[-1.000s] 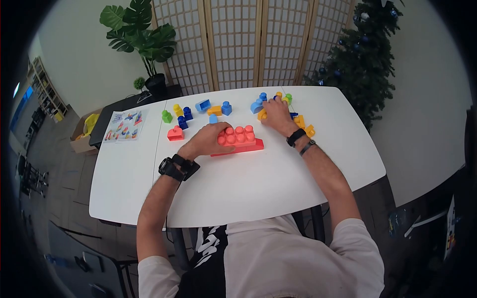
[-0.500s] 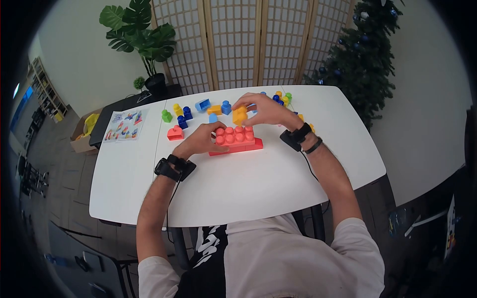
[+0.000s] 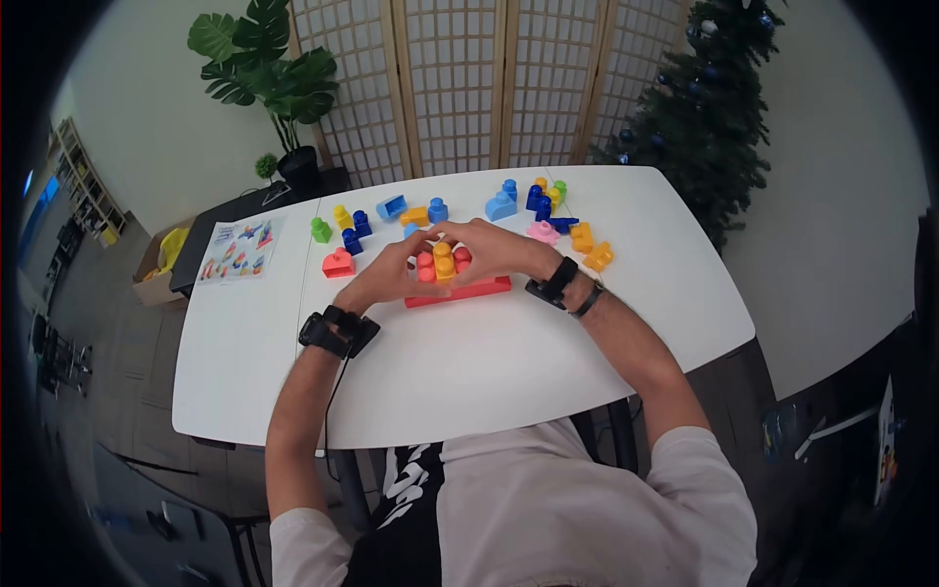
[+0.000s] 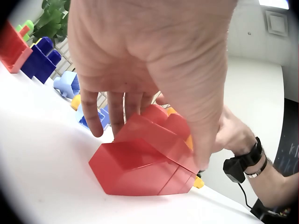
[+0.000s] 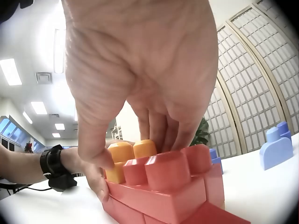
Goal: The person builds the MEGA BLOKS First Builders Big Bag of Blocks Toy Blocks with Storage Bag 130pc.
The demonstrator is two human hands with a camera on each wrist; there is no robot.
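In the middle of the table stands a stack of red toy building blocks (image 4: 135,168), wide at its base, with a studded red block (image 5: 175,200) on top. My left hand (image 3: 386,277) grips the stack from its left side, thumb at the near face and fingers behind it. With my right hand (image 3: 499,252) I pinch an orange block (image 3: 444,262) that sits among the red studs, thumb on the near side. Red studs (image 5: 168,170) show to the right of the orange block in the right wrist view. Part of the stack is hidden behind both hands.
At the back left lie several blue, yellow and green blocks, and a red sloped block (image 3: 338,263). Back right are a light blue block (image 3: 501,206), a pink piece (image 3: 543,232) and orange blocks (image 3: 599,256). A picture sheet (image 3: 238,250) lies at far left.
My right hand came from the back right pieces with the orange block and set it down onto the red studs. My left hand stays on the red stack.
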